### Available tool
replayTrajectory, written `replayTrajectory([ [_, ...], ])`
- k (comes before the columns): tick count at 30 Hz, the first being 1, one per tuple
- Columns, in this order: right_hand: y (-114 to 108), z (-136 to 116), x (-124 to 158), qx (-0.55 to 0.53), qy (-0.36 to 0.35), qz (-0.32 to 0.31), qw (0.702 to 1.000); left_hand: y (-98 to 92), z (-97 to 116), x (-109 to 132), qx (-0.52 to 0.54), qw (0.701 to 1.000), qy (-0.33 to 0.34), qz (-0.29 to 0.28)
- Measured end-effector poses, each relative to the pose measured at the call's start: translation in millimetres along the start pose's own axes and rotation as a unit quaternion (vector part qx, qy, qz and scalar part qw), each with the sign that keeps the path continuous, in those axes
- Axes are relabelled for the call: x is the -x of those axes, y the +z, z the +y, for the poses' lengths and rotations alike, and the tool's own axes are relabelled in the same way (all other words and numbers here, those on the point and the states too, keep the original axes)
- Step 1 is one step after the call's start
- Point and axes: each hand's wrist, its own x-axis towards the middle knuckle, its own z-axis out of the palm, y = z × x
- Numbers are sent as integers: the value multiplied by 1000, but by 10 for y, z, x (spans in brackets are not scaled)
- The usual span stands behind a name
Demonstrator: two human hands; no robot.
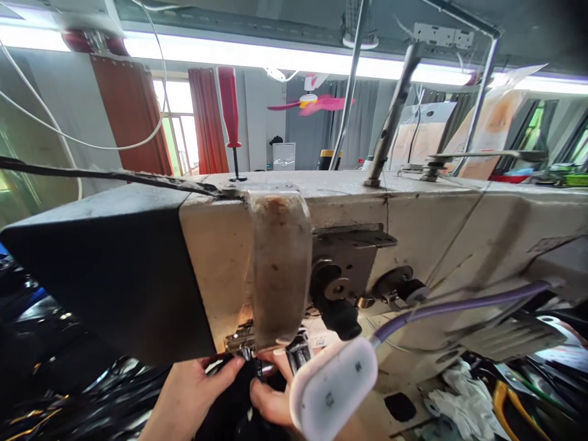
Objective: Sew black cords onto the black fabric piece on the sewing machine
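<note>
Both the left hand and the right hand are under the sewing machine, with black fabric between them. The left fingers nearly meet, the right ones curl; I cannot tell whether either grips the fabric. A red-handled screwdriver stands atop the sewing machine.

Sewing workshop. Most of the view is taken up by an industrial-type sewing machine, casing stained and worn. A red-handled screwdriver is parked upright on its top. Dark, glossy material is heaped at lower left; clutter is packed in at lower right. The room is lit by a long strip light.
</note>
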Motion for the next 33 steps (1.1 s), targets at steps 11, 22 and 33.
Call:
replayTrajectory([
  [11, -36, -99, -72, 0, 18, 10, 1000, -33, -15, -10, -77, 996, -26, 34],
  [22, -293, -244, -208, 119, -53, 49, 990, 15, 55, 13, 38, 997, -42, 52],
  [33, -639, -408, -81, 205, -72, -9, 976, 13, -34, -33, 25, 998, -40, 33],
])
